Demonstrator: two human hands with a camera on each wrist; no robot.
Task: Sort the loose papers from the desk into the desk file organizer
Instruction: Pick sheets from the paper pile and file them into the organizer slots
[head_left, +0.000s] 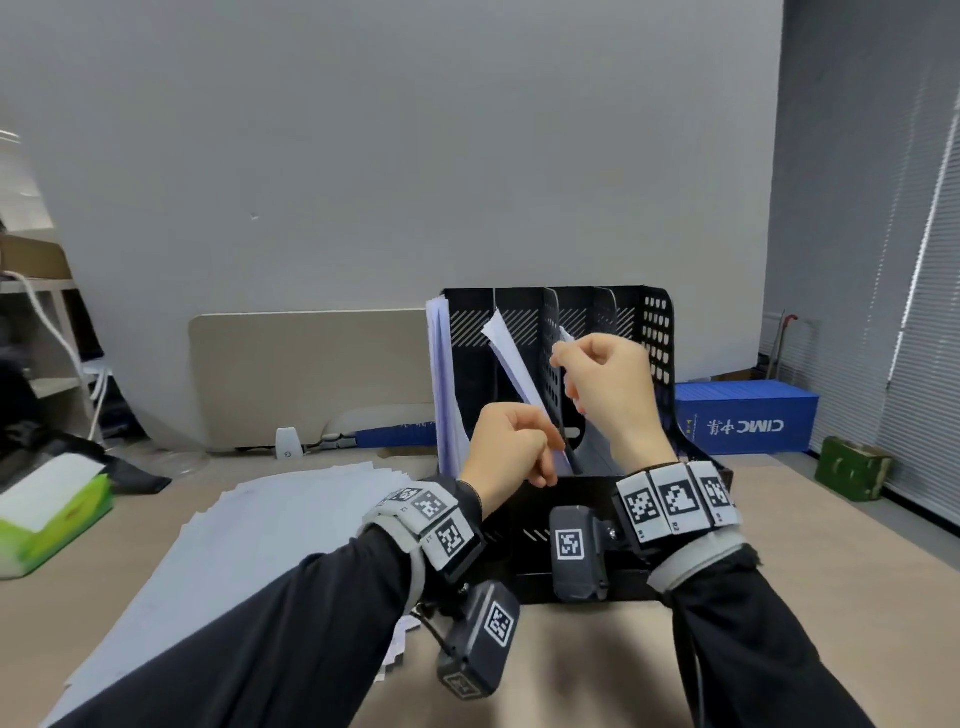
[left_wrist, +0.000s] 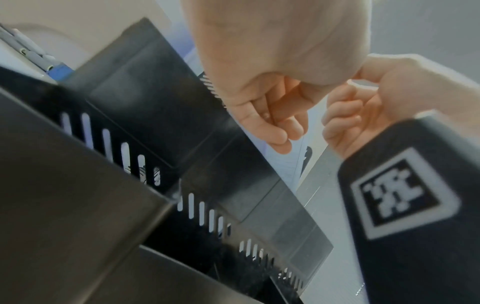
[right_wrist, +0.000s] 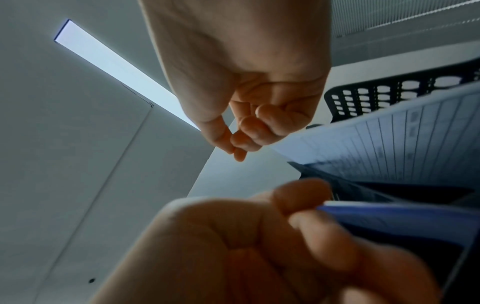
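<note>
- Loose white printed paper sheets lie fanned in an overlapping spread on the beige worktop, left of the black perforated metal desk file organizer.
- Some sheets already stand in the organizer: a thick upright batch in the leftmost slot and a leaning sheet in the next.
- Right hand is raised over the slots, its fingers curled, thumb against forefinger; a white paper corner shows by them in the head view, but a real pinch I cannot confirm.
- Left hand sits lower at the organizer's front, its fingers nipping the edge of a sheet with a printed table.
- Judging by the look, the sheets are light, thin and floppy; held by one corner they would sag and catch on a divider.
- A sounder hold is probably on the long edge with both hands, keeping the sheet taut and upright while lowering it.
- Sheets on the worktop will likely slide over each other, so lifting one cleanly calls for peeling at an exposed corner.
</note>
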